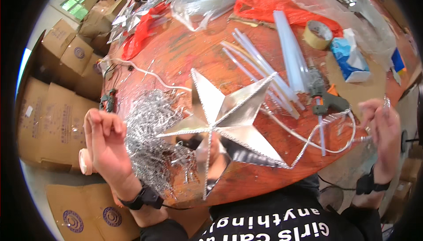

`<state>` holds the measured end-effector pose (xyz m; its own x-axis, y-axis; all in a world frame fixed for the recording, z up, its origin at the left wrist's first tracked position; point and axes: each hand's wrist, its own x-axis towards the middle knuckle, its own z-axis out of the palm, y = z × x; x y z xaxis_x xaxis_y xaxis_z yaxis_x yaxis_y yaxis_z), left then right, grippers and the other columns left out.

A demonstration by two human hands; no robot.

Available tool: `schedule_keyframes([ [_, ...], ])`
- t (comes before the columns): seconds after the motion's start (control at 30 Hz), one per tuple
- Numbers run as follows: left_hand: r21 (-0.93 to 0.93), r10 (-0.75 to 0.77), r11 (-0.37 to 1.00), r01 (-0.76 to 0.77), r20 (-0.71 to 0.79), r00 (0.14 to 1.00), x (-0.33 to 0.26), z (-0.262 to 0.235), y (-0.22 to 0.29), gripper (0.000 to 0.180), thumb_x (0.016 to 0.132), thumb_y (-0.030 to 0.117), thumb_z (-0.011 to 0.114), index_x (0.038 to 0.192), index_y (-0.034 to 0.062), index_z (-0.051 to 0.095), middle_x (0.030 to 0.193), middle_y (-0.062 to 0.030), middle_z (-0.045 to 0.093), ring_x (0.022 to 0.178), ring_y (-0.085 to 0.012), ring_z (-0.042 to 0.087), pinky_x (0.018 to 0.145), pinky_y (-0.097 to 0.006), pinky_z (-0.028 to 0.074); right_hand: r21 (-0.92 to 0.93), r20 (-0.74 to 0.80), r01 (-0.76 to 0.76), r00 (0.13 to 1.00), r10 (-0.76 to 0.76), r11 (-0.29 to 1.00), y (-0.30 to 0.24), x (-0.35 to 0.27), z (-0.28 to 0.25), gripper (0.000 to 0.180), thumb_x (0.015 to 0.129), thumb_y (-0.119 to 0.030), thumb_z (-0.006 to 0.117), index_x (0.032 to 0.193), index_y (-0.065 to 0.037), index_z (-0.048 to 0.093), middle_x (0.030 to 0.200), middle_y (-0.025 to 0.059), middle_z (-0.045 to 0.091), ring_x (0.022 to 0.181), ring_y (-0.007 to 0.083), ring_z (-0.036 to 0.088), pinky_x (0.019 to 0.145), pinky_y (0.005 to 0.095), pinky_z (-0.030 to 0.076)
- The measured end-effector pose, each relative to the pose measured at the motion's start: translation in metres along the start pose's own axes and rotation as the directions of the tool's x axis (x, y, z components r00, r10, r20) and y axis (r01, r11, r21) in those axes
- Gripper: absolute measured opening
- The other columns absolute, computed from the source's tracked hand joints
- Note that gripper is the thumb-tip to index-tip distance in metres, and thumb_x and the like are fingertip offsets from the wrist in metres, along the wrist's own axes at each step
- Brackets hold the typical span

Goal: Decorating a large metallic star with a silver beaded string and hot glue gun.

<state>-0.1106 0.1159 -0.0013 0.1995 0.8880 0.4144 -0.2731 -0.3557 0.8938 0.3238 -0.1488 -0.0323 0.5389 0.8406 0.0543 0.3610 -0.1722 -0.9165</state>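
Note:
A shiny silver five-pointed star (pixel 233 113) sits at the middle of the table, with silver braided cord (pixel 304 148) along its ridges. The loose cord runs from the star's lower right tip toward my right hand (pixel 382 124), whose fingers are closed on a length of it. My left hand (pixel 108 139) is raised at the table's left edge, palm showing, fingers loosely bent, with nothing seen in it. Close by it lies a heap of silver tinsel (pixel 150 122), partly under the star. Between star and right hand stands a dark glue gun (pixel 328 102) with a clear stick in it.
Clear glue sticks (pixel 260 67) and a bundle of translucent sticks (pixel 288 47) lie beyond the star. A tape roll (pixel 318 35), a blue tissue pack (pixel 350 58), a red plastic bag (pixel 264 5) and a white cable (pixel 152 71) surround them. Cardboard boxes (pixel 48 122) stand left.

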Motion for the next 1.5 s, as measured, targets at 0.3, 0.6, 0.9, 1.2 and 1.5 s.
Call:
schedule_keyframes([
  [0.3,0.097,-0.213,0.971,0.219,-0.071,0.974,-0.028,-0.002,-0.015,0.022,0.112,0.024,0.042,0.097,0.0090,0.049,0.069,0.0018,0.035,0.059,-0.0100,0.041,0.051,-0.023,0.033,-0.067,-0.588,0.449,0.704,-0.399,0.891,-0.038,0.085,-0.179,0.036,0.109,-0.035,0.051,0.110,-0.003,0.067,0.068,-0.0087,0.043,0.053,-0.0007,0.025,0.047,0.0189,0.018],
  [0.6,0.064,-0.284,0.957,0.284,-0.018,0.959,-0.042,-0.004,-0.041,0.023,0.108,0.022,0.053,0.090,0.0083,0.051,0.071,0.0024,0.042,0.064,-0.0079,0.046,0.054,-0.021,0.035,-0.592,-0.509,0.370,0.518,-0.688,0.716,0.011,0.175,-0.208,0.042,0.108,-0.041,0.051,0.116,-0.004,0.069,0.116,0.0068,0.067,0.113,0.0170,0.060,0.099,0.0309,0.044],
  [0.9,0.166,-0.265,0.954,0.248,0.086,0.961,-0.048,-0.003,-0.038,0.008,0.101,0.008,0.063,0.105,0.0016,0.060,0.098,-0.0070,0.065,0.082,-0.0095,0.054,0.079,-0.023,0.044,-0.949,-0.315,-0.154,0.375,-0.872,0.277,-0.007,0.179,-0.239,0.045,0.102,-0.051,0.055,0.122,-0.013,0.069,0.117,0.0159,0.068,0.115,0.0307,0.061,0.101,0.0409,0.045],
  [1.2,0.167,-0.199,0.966,0.199,-0.013,0.980,-0.054,0.004,-0.033,0.006,0.100,0.004,0.063,0.103,-0.0010,0.064,0.100,-0.0076,0.065,0.084,-0.0110,0.057,0.079,-0.025,0.046,-0.986,-0.146,-0.034,0.651,-0.745,0.163,0.019,0.179,-0.178,0.030,0.097,-0.033,0.065,0.119,-0.014,0.069,0.111,0.0123,0.066,0.112,0.0302,0.059,0.098,0.0418,0.045],
  [1.5,-0.150,-0.166,0.973,0.174,0.060,0.984,-0.051,-0.004,-0.038,0.012,0.099,0.004,0.053,0.111,0.0021,0.055,0.082,-0.0035,0.056,0.077,-0.0120,0.053,0.069,-0.023,0.041,-0.859,0.182,0.370,0.867,-0.464,0.354,0.004,0.140,-0.106,0.020,0.097,-0.018,0.063,0.107,-0.001,0.067,0.118,0.0102,0.065,0.121,0.0264,0.058,0.105,0.0384,0.042],
])
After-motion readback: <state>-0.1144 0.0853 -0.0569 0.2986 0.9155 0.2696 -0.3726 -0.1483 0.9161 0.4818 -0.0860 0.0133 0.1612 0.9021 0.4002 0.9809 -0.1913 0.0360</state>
